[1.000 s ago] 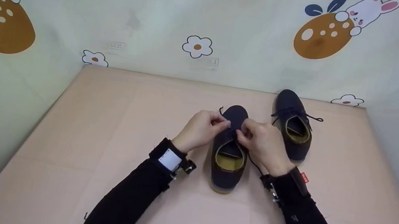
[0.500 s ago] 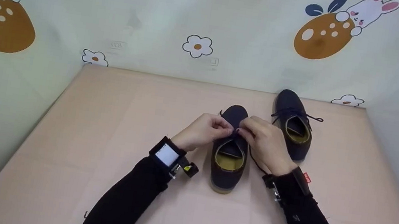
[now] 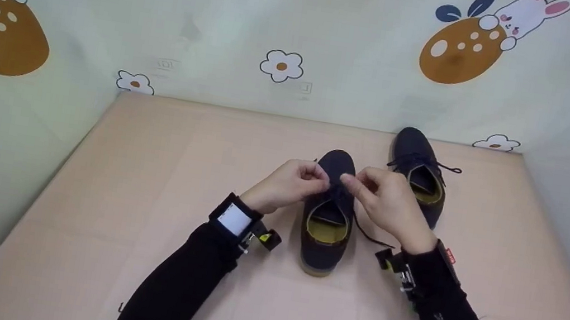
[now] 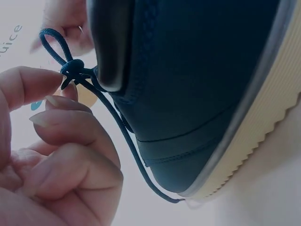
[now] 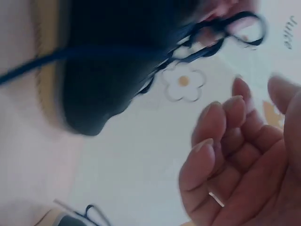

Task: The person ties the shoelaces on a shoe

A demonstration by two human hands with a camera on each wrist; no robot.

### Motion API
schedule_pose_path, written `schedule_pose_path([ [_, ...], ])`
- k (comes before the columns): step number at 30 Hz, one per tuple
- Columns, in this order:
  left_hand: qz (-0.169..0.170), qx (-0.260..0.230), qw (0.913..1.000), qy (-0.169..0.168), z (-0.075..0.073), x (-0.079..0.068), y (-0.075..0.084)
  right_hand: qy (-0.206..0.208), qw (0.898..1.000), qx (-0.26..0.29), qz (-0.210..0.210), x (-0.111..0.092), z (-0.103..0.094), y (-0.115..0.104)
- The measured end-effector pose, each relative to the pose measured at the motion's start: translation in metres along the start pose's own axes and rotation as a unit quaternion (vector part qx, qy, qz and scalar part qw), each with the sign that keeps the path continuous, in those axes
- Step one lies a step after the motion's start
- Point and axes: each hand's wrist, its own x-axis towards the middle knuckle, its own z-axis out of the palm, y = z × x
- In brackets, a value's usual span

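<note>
A dark navy lace-up shoe (image 3: 320, 258) with a yellowish lining stands on the table, toe toward the back wall. Over its tongue, my left hand (image 3: 288, 184) pinches the shoelace (image 4: 73, 66) beside the knot with thumb and forefinger. One lace loop (image 4: 52, 32) sticks up from that knot in the left wrist view. A long lace end (image 4: 136, 146) hangs down along the shoe's side. My right hand (image 3: 390, 203) is on the shoe's right, fingers loosely bent, thumb and forefinger apart. The right wrist view shows nothing between its fingers (image 5: 197, 162).
The matching shoe (image 3: 413, 143), its laces in a bow, stands at the back right, partly behind my right hand. Behind the pinkish table (image 3: 193, 169) rises a pale curtain (image 3: 226, 21) printed with rabbits and flowers. A lace end (image 3: 369, 236) lies right of the near shoe.
My right hand has come away from the knot, moving right, and its fingers have loosened. The left hand drew in to the knot, then shifted slightly back left. The shoes stay put.
</note>
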Motion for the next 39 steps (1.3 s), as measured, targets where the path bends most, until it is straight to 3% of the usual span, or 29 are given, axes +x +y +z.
schedule_pose_path([
  [5,-0.007,-0.012,0.9998,-0.013,-0.004,-0.002,0.002,-0.04,0.999,-0.019,0.003,-0.003,0.004,-0.015],
  [11,-0.014,-0.023,0.9992,-0.03,-0.011,-0.004,0.007,-0.034,0.999,-0.017,0.003,-0.003,-0.002,-0.012],
  [15,-0.015,-0.025,0.9986,-0.044,-0.013,-0.005,0.006,-0.036,0.999,-0.011,0.028,-0.002,-0.006,-0.007],
  [19,-0.024,0.007,0.9991,-0.034,-0.022,-0.005,0.005,-0.045,0.997,-0.004,0.067,-0.001,-0.008,0.005],
  [24,-0.061,0.047,0.997,-0.012,-0.033,-0.006,0.001,-0.085,0.99,-0.003,0.111,-0.001,-0.007,0.021],
  [27,-0.071,0.047,0.9962,-0.019,-0.032,-0.005,-0.001,-0.105,0.987,0.0,0.12,0.0,-0.006,0.024],
  [34,-0.029,0.053,0.9977,-0.028,-0.023,-0.002,-0.005,-0.115,0.983,0.039,0.135,-0.002,-0.007,0.021],
  [37,-0.005,0.115,0.993,-0.025,-0.021,-0.004,-0.003,-0.117,0.982,0.056,0.134,-0.002,-0.009,0.02],
  [39,0.008,0.171,0.9851,-0.021,-0.02,-0.006,0.0,-0.114,0.984,0.061,0.123,-0.003,-0.01,0.019],
])
